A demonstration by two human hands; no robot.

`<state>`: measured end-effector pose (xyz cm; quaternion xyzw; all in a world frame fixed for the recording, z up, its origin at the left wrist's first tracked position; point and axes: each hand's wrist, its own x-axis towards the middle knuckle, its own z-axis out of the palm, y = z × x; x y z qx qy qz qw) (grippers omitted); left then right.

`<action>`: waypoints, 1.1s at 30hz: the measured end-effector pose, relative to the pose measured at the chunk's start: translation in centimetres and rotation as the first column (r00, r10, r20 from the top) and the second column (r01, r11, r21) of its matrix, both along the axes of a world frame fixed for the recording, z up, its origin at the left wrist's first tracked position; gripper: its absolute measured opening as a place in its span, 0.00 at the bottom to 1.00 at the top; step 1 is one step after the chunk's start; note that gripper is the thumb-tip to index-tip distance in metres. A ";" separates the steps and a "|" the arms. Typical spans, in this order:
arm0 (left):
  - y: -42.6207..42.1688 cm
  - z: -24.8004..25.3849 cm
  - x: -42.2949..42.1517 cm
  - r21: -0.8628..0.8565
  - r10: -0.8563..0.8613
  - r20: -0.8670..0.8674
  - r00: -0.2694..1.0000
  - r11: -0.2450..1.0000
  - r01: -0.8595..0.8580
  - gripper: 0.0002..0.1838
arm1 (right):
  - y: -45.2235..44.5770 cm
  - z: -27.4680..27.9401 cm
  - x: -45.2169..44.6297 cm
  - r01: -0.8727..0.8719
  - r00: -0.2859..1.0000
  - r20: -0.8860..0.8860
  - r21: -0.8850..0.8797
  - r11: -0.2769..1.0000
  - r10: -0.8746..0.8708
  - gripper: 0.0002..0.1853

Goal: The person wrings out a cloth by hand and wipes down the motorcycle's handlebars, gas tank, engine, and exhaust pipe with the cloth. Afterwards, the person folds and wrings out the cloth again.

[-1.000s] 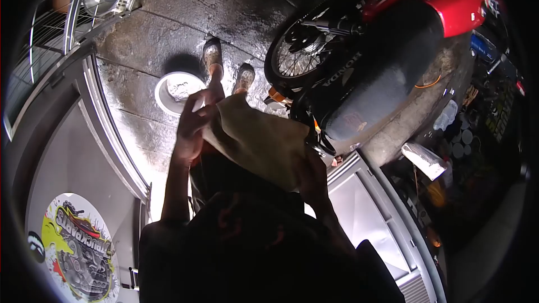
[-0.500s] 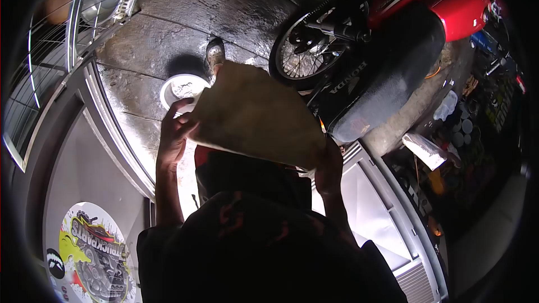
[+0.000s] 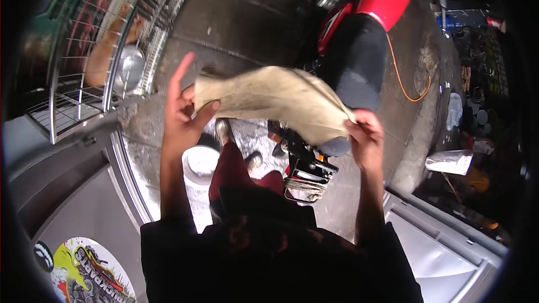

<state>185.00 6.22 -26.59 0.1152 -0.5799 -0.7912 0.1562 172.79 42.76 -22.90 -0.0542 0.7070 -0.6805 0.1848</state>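
A beige cloth (image 3: 269, 92), faintly stained, is stretched out in front of me at chest height, its middle bowed and its lower right part hanging. My left hand (image 3: 188, 113) pinches its left end between thumb and fingers, with the index finger pointing up and away. At the other end, my right hand (image 3: 368, 134) has its fingers closed on the cloth's corner. Beyond the cloth stands a red motorcycle (image 3: 384, 0) with a black seat (image 3: 359, 59); the cloth hides part of it. Below my left hand, a white bucket (image 3: 201, 165) sits on the wet floor.
A wire rack (image 3: 67, 87) with a metal pot (image 3: 130, 68) stands at the left. An orange cord (image 3: 400, 78) runs along the floor by the motorcycle. Clutter lies at the right, with a silvery white package (image 3: 449, 161). A grey door with a sticker (image 3: 90, 272) is at lower left.
The cloth has gone from a broad hanging sheet to a narrower, bowed strip, with my hands farther apart. My view has shifted, and the motorcycle appears turned more upright.
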 end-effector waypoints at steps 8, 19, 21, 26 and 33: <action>10.0 1.3 2.1 -0.104 -0.202 -0.248 0.948 0.978 0.181 0.51 | 14.5 3.6 7.8 0.014 0.905 -0.425 -0.030 0.999 -0.026 0.13; 18.8 15.7 4.3 -0.324 -0.458 -0.411 0.788 0.882 0.343 0.59 | 22.3 14.6 15.2 -0.095 0.830 -0.543 -0.359 0.928 -0.125 0.16; 21.0 17.3 3.6 -0.285 -0.485 -0.361 0.796 0.870 0.402 0.58 | 23.5 16.0 16.2 0.088 0.807 -0.533 -0.318 0.944 -0.255 0.16; 20.4 9.6 1.3 -0.445 -0.521 -0.038 0.853 0.773 0.452 0.19 | 24.8 14.2 16.3 0.294 0.895 -0.324 -0.085 0.952 -0.305 0.15; 26.4 11.7 0.6 -0.310 -0.451 -0.308 0.838 0.880 0.360 0.07 | 27.6 13.8 21.3 0.368 0.807 -0.418 -0.196 0.909 -0.417 0.17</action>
